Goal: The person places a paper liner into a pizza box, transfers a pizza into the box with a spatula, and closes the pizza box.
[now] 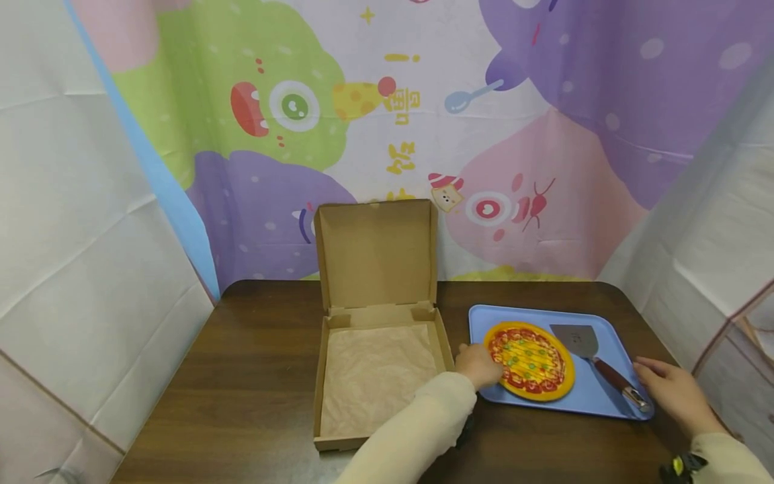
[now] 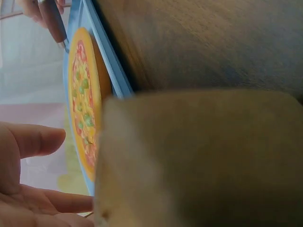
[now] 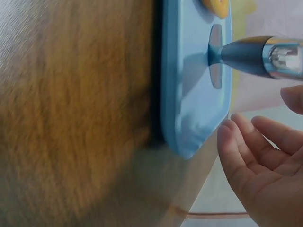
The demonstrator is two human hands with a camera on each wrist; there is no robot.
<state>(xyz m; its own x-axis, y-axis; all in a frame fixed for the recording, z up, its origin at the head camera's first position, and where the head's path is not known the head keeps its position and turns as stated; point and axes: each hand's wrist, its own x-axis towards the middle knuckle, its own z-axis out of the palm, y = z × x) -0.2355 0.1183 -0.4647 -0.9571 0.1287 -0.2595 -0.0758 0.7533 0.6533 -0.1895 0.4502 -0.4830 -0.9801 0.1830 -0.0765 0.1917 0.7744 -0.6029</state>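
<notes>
A toy-like pizza (image 1: 529, 361) with a yellow crust, red rim and green bits lies on a blue tray (image 1: 514, 314). To its right is a spatula (image 1: 617, 382) with a metal blade and a dark brown handle, its end by the tray's right edge. My left hand (image 1: 479, 366) is at the tray's left side beside the pizza; in the left wrist view its thumb and fingers (image 2: 40, 141) are spread apart, holding nothing. By the right edge of the tray, my right hand (image 1: 676, 393) has loosely bent fingers near the spatula handle; the right wrist view shows no grip on it.
An open cardboard pizza box (image 1: 320, 403) stands left of the tray, its lid (image 1: 377, 255) upright and brown paper (image 1: 377, 376) inside. My left forearm passes over the box's front right corner. A cartoon-printed curtain (image 1: 387, 134) hangs behind the wooden table (image 1: 242, 376).
</notes>
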